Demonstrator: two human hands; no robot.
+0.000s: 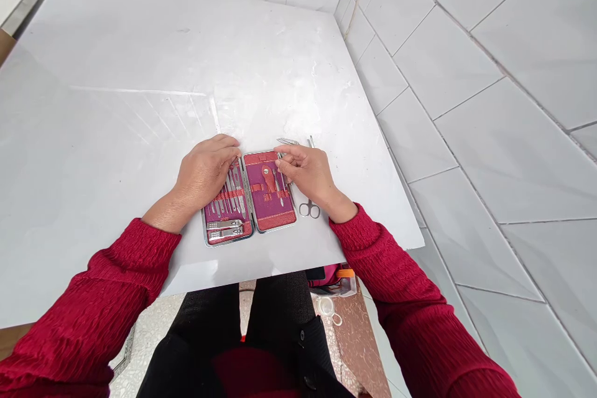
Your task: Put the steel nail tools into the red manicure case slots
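Close to the near edge of the table (pixel 116 43), whose white top is smooth and glossy with streaks of reflected light, the open red-and-purple hinged case (pixel 276 222) has a shiny silver metal-look rim and a grained, leather-like red lining with visible stitching. Its paired silver nail clippers (pixel 226 234) are polished metal, their levers textured with dots. Toward the table's right edge, the slim silver scissors (pixel 310 209) look smooth and metallic. Beyond that edge, large pale grey wall tiles (pixel 466 106) have a smooth, softly glossy face. The crimson sleeves (pixel 125 267) are matt, crinkled cloth.
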